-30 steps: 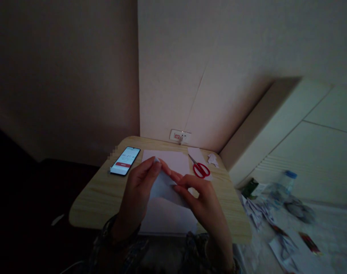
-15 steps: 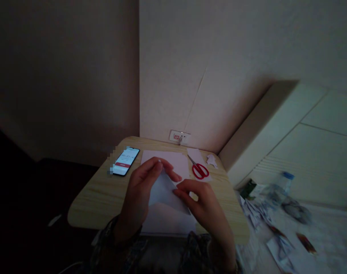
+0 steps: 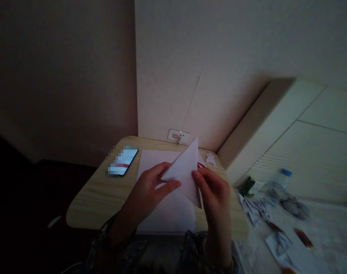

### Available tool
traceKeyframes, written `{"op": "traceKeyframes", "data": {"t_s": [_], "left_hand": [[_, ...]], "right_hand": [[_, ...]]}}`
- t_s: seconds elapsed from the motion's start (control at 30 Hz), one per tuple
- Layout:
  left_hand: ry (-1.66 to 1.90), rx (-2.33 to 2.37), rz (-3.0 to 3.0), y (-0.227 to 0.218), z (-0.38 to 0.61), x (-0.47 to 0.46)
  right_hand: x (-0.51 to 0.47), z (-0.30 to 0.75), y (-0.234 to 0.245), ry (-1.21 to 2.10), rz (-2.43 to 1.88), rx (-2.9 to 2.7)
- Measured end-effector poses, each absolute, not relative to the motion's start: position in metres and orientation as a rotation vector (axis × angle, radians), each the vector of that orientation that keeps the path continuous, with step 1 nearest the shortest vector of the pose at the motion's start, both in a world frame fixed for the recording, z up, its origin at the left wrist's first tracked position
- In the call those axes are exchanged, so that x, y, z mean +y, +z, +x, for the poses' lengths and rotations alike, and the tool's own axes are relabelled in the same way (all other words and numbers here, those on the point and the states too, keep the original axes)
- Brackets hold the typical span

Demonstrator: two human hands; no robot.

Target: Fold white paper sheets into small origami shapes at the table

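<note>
A piece of white paper folded into a triangle [image 3: 186,165] is held up above the small wooden table [image 3: 93,203], one point facing up. My left hand [image 3: 149,194] grips its left corner between thumb and fingers. On its right edge, my right hand [image 3: 214,192] pinches the paper. Beneath both hands lie white sheets of paper [image 3: 167,213]. Red-handled scissors [image 3: 201,165] are mostly hidden behind the folded paper and my right hand. A small folded paper piece [image 3: 210,159] rests at the table's back right.
A lit phone [image 3: 123,161] lies on the table's left side. Behind the table, a wall socket [image 3: 178,136] holds a plug. To the right, a plastic bottle [image 3: 281,182], crumpled papers [image 3: 253,209] and a dark green box [image 3: 246,186] lie on a pale surface.
The folded paper has been raised and turned, so its point now stands upward and covers most of the scissors. My left hand has turned over, its thumb now on the paper's near face.
</note>
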State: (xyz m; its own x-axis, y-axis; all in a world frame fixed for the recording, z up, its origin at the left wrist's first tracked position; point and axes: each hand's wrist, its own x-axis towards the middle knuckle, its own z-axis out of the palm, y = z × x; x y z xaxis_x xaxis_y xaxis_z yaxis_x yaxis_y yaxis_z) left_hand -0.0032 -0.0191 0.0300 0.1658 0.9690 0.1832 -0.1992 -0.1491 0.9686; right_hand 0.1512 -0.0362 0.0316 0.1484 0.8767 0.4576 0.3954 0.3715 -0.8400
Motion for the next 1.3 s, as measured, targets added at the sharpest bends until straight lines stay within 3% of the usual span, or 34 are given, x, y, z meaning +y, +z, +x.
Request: {"op": "traceKeyframes", "data": {"t_s": [0.2,0.57,1.3], "left_hand": [[1.357,0.996,1.454,0.025,-0.005,-0.02],[1.585,1.015,1.308,0.026,-0.004,-0.02],[1.594,1.118,1.51,0.03,-0.011,-0.017]], "right_hand": [[-0.036,0.152,0.029,0.631,-1.067,-1.376],[-0.036,0.16,0.024,0.679,-1.202,-1.445],[-0.031,0.172,0.027,0.673,-1.054,-1.309]]}}
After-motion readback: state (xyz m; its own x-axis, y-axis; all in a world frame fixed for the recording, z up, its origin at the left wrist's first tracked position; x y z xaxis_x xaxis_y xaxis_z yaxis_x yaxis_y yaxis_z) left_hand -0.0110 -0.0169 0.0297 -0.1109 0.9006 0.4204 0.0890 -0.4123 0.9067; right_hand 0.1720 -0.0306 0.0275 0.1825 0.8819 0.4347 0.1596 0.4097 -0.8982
